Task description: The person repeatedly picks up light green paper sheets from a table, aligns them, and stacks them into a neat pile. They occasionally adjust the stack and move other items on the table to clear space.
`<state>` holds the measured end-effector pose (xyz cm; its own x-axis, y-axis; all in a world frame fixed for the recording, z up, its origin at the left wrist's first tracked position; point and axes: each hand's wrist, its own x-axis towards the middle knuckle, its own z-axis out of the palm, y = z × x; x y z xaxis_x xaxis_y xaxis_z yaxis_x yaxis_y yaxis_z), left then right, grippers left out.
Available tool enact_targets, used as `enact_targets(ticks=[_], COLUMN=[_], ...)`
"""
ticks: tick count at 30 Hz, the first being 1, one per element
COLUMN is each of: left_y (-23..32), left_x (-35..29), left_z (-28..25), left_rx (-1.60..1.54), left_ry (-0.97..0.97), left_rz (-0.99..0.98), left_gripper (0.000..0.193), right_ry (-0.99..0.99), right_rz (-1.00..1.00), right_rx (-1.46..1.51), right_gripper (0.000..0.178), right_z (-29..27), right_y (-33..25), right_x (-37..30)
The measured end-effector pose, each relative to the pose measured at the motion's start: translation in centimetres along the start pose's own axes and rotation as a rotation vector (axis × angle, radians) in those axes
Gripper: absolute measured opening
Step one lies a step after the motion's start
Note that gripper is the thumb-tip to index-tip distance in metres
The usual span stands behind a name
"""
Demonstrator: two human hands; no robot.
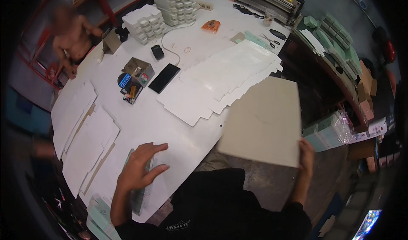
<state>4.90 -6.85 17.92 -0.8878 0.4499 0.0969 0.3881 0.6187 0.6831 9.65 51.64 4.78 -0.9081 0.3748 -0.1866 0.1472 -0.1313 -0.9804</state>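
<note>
Other person [76, 42]: at the upper left, with bare arms.
White sheets [95, 144]: lying flat at the left, on the white table [187, 140].
Open grey box [146, 77]: up and left of the middle, with little things inside.
Small pile [137, 201]: at the lower left, partly hidden under the left hand.
Left hand [143, 167]: at the lower left, thumb and fingers spread wide; cannot tell if touching the small pile.
Black phone [165, 78]: left of the middle, plugged into a white cord [170, 51].
Big white sheets [225, 76]: lying in a heap, just above the middle.
Brown board [261, 119]: right of the middle, sticking out past the table.
Scissors [270, 40]: at the upper right.
Right hand [306, 156]: at the right, pinching the brown board by its right edge.
</note>
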Motion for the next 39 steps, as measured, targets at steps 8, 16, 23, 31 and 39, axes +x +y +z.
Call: enact_targets(ticks=[8, 16, 23, 31, 39], left_y=[0.8, 2.7, 3.8, -2.8, -4.0], left_x=[0.6, -2.7, -4.7, 5.0, 12.3], left_z=[3.6, 4.1, 1.5, 3.0, 0.4], left_rx=[-0.233, -0.044, 0.030, -1.305, -1.321], left_ry=[0.051, -0.184, 0.195, 0.527, 0.969], left_rz=[0.072, 0.022, -0.085, -0.356, -0.288], left_gripper=[0.052, 0.056, 0.064, 0.059, 0.057], right_ry=[0.184, -0.053, -0.347, -0.648, -1.371], right_rz=[-0.335, -0.627, -0.692, -0.509, -0.328], right_rx=[-0.215, 0.086, 0.364, 0.281, 0.918], right_gripper=[0.038, 0.047, 0.047, 0.045, 0.069], right_z=[-13.3, -10.7, 4.7, 22.0, 35.5], right_y=[-7.2, -4.9, -6.7, -8.3, -7.9], right_x=[-12.2, -7.5, 4.6, 12.6, 10.6])
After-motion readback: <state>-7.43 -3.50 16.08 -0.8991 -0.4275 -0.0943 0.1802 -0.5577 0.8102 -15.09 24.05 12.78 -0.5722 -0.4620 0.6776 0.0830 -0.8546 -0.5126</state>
